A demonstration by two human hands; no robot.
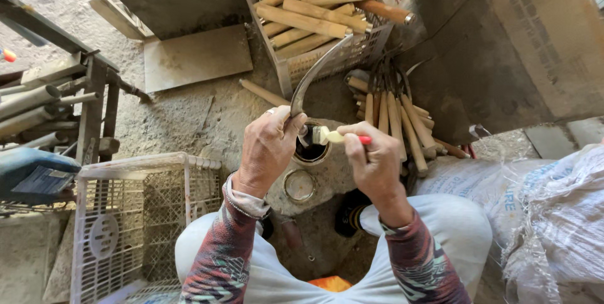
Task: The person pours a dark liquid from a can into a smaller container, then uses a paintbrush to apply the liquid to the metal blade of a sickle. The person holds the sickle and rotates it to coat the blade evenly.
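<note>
Nearest me, low in the head view, my knees frame a small open tin (pixel 311 148) at centre. Left hand (pixel 267 150) is clamped on a curved sickle blade (pixel 313 76) just above it; right hand (pixel 372 160) pinches a small brush (pixel 328 135) against the blade's base. I judge the brush could drip, or the blade slip toward my fingers. Room is tight: white crate (pixel 129 216) lower left, handle basket (pixel 314 15) above, sickle pile (pixel 393 115) right.

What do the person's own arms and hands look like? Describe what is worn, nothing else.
Both arms wear long, tight sleeves patterned in dark red, grey and teal. The left hand has a ring on one finger and a pale cuff at its wrist. The right hand is bare, without gloves.
</note>
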